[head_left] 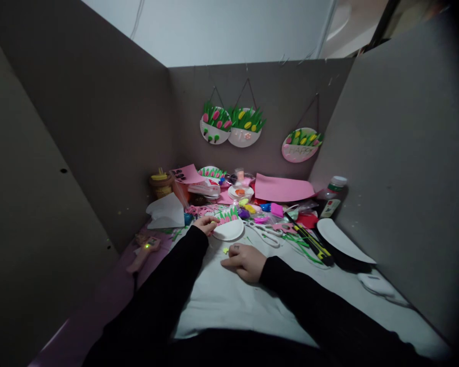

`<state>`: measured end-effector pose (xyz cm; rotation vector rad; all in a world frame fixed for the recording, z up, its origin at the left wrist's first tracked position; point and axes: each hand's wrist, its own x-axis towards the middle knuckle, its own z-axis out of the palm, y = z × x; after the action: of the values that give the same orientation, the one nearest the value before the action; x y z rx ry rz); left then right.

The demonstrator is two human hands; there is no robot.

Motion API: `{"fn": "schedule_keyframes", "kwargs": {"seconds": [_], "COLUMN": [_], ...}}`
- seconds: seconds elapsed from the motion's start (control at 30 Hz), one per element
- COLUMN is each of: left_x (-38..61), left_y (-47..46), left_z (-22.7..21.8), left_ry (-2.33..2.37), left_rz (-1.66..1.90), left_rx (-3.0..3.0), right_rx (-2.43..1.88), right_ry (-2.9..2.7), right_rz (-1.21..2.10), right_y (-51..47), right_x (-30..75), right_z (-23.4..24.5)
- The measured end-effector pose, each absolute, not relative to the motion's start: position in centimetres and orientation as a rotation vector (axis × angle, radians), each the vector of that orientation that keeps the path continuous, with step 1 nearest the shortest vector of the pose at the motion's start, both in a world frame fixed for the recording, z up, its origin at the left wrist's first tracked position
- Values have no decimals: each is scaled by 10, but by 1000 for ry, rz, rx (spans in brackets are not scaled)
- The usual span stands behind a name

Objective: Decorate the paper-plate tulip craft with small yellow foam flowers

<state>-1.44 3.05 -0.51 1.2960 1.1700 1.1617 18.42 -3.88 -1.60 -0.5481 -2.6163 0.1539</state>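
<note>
My left hand (207,225) is at the left edge of a white paper plate (229,231) decorated with pink tulips and green grass. Its fingertips are pinched together, with a tiny pale yellow spot showing at them; what they hold is too small to make out. Closer to me, my right hand (248,262) rests on the white table cover, one finger stretched out to the left and others curled. Just beyond that finger lies a small yellow flower-shaped piece (225,251), apart from the plate. Nothing shows in my right hand.
Scissors (266,235), a yellow-black cutter (316,247) and green strips (298,242) lie to the right. A pink glue gun (143,255) with a lit green light is at left. Pink sheets (283,187) and coloured clay packs (277,210) crowd the back. Decorated plates (245,137) hang on the partition.
</note>
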Motion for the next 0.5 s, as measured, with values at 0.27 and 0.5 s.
{"fn": "schedule_keyframes", "kwargs": {"seconds": [0.27,0.5], "left_x": [-16,-12], "left_y": [31,28], "left_z": [-4,-3], "left_ry": [1166,1106], "left_rz": [1139,1111], "left_rx": [1284,1250], "right_rx": [-456,-515], "right_ry": [-2610,-2581], "right_rz": [221,201], "right_y": [-39,-37], "right_x": [185,185], "right_z": [-15,-14]}}
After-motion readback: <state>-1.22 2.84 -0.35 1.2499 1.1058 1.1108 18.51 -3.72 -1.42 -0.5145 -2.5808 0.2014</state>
